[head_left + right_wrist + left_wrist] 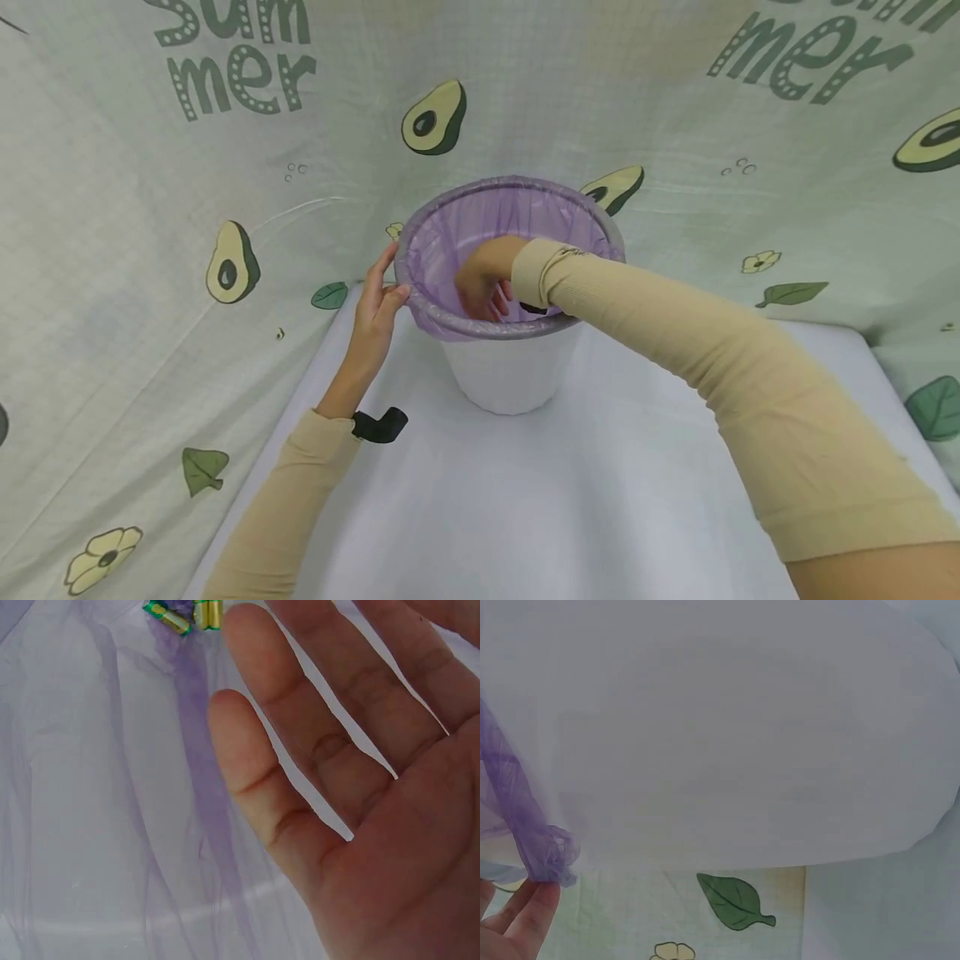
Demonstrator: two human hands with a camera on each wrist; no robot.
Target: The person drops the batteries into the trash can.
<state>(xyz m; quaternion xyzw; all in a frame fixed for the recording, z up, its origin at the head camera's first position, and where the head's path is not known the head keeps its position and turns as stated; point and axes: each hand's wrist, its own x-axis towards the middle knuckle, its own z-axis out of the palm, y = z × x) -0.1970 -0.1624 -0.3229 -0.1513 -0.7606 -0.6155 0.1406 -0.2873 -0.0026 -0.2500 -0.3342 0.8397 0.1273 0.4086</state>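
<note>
A white bin (510, 375) lined with a thin purple plastic bag (438, 250) stands upright on a white-covered surface. My left hand (372, 321) touches the left side of its rim, fingertips against the folded bag edge (525, 817). Down inside the lined bin is my right hand (483, 279), its fingers extended and slightly apart, nothing against its palm. Beyond its fingertips, in the right wrist view, small green-and-gold batteries (169, 616) lie on the purple plastic; the top of that view cuts some off.
White cloth (480, 500) covers the surface under the bin. Behind and to the sides hangs a pale sheet (525, 108) printed with avocados, leaves and flowers. A black strap piece (381, 425) sticks out from the left wrist.
</note>
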